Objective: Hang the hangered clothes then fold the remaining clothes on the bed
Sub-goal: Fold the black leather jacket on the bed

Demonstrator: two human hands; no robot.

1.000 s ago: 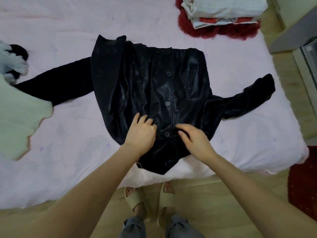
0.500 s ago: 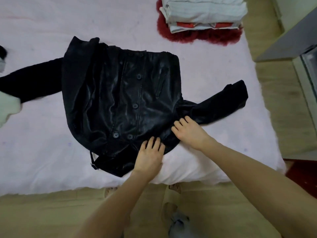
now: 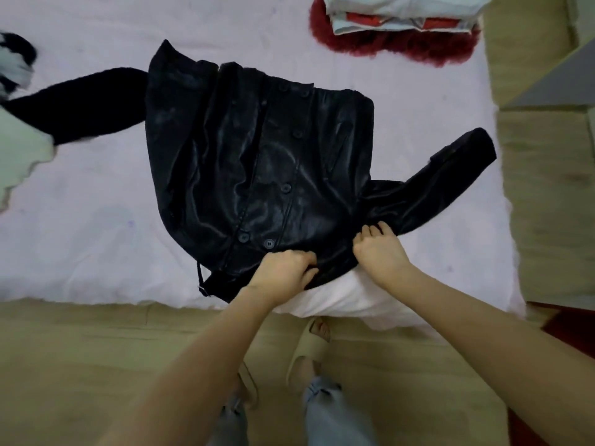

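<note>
A black leather jacket [image 3: 257, 162] lies spread front-up on the pink bed [image 3: 96, 239], collar end toward me, with both sleeves stretched out left and right. My left hand [image 3: 283, 272] grips the jacket's near edge by the collar, fingers curled into the leather. My right hand [image 3: 378, 252] grips the jacket at the shoulder where the right sleeve [image 3: 444, 178] begins. A strap with a buckle [image 3: 203, 286] hangs off the near edge.
A stack of folded clothes [image 3: 402, 14] rests on a red fuzzy garment [image 3: 399, 48] at the bed's far right. A pale green garment [image 3: 19, 159] and a black-and-white piece [image 3: 14, 69] lie at the left. Wooden floor [image 3: 80, 358] and my sandalled foot [image 3: 310, 346] are below.
Both hands slid right along the jacket's near edge. They went from resting flat on the leather to curling their fingers into it.
</note>
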